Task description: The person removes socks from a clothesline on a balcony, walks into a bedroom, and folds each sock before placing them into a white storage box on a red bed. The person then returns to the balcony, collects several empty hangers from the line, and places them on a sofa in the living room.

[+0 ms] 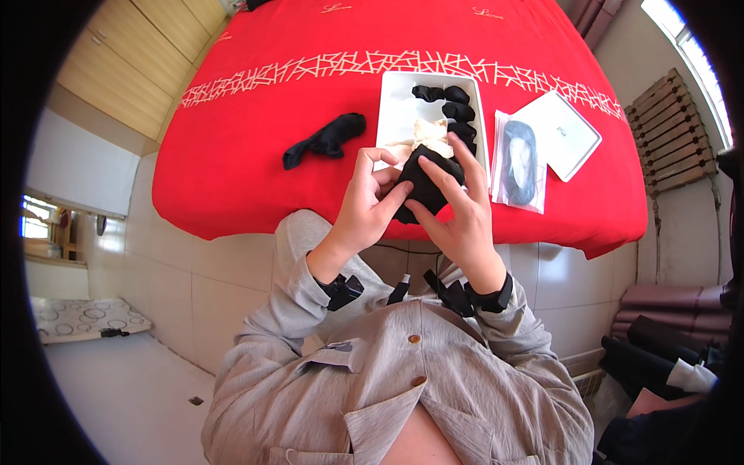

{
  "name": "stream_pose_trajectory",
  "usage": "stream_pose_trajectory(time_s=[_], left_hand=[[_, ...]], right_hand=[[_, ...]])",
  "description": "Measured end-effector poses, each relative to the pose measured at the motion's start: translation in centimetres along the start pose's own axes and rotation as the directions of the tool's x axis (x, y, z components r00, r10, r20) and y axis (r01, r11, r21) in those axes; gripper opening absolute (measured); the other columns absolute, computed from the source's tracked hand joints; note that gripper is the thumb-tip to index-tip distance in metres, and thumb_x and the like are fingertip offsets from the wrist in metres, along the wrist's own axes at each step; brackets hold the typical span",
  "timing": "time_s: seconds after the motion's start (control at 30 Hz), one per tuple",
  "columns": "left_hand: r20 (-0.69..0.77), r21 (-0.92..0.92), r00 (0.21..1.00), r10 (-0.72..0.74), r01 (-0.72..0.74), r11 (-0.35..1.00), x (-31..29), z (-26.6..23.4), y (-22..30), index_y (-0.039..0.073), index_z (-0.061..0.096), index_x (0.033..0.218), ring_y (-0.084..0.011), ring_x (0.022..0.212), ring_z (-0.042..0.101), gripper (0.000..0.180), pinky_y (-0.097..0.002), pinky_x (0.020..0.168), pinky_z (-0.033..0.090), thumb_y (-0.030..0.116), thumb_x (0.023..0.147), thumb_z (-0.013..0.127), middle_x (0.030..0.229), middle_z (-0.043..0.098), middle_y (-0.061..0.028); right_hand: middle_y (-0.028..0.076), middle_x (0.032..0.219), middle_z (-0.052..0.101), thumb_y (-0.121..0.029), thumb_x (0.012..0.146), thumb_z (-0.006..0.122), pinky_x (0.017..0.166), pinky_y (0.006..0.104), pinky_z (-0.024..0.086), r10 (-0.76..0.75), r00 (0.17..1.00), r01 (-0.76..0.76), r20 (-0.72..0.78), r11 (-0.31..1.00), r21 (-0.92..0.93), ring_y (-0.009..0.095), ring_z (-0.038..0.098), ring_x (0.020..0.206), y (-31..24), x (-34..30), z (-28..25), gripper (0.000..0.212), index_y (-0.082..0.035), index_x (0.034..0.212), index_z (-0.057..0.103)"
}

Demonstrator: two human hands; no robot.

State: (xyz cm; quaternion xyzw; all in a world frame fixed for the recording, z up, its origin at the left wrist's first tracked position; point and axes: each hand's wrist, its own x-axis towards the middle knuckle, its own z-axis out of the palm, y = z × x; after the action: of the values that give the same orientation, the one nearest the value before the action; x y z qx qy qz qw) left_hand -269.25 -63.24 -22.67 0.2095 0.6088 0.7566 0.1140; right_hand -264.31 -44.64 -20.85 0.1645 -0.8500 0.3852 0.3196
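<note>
Between my left hand (361,200) and my right hand (465,221) is a black sock (426,188), folded into a compact piece and pinched by the fingers and thumbs of both. They hold it over the near end of a white box (391,105) on the bed. Along the box's right side lie several rolled black socks (459,111). Cream-coloured cloth pieces (430,130) sit in its middle, partly covered by my hands and the black sock. Left of the box, another black sock (329,141) lies loose and crumpled on the red cover.
The red bedspread (256,170) drops over the bed's near edge. Right of the box are a clear packet (521,163) with a grey-blue item and a white lid (573,132). Dark clothes (651,356) are heaped at the lower right; wooden cabinets (132,58) stand at the left.
</note>
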Motion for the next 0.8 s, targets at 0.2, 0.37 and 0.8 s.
stream_pose_trajectory(time_s=[0.2, 0.37, 0.8], left_hand=[[0.046, -0.062, 0.996, 0.081, -0.078, 0.995, -1.2, 0.8, -0.3, 0.008, 0.037, 0.132, -0.0165, 0.106, 0.067, 0.048, -0.0304, 0.094, 0.054, -0.014, 0.097, 0.061, 0.118, 0.069, -0.0164], [0.042, 0.439, 0.947, 0.317, -0.303, 0.846, -1.6, 0.7, 0.7, 0.005, 0.044, 0.151, -0.0253, 0.117, 0.066, 0.068, -0.0366, 0.103, 0.051, -0.013, 0.090, 0.069, 0.131, 0.065, -0.0194], [0.107, 0.473, 0.989, 0.099, -0.139, 0.870, 1.3, -3.7, 2.5, 0.000, 0.074, 0.126, -0.0214, 0.103, 0.078, 0.045, -0.0334, 0.093, 0.062, -0.003, 0.082, 0.086, 0.114, 0.079, -0.0139]], right_hand=[[0.020, 0.129, 0.070, -0.010, 0.076, 0.087, 0.089, 0.0433, 0.060, 0.189, 0.956, -0.226, 0.224, 0.962, 0.151, 0.041, 0.072, 0.108, 0.1, 0.3, -0.6, 0.070, -0.005, 0.142, 0.063], [0.024, 0.107, 0.073, -0.005, 0.083, 0.080, 0.078, 0.0452, 0.060, 0.196, 0.928, -0.248, 0.316, 0.959, 0.135, 0.045, 0.073, 0.095, 0.5, 0.9, -1.3, 0.052, 0.000, 0.133, 0.065], [0.023, 0.097, 0.072, -0.007, 0.089, 0.078, 0.076, 0.0448, 0.055, -0.018, 0.854, -0.006, 0.519, 0.999, 0.043, 0.045, 0.069, 0.091, 0.7, 6.4, -2.5, 0.036, -0.001, 0.122, 0.066]])
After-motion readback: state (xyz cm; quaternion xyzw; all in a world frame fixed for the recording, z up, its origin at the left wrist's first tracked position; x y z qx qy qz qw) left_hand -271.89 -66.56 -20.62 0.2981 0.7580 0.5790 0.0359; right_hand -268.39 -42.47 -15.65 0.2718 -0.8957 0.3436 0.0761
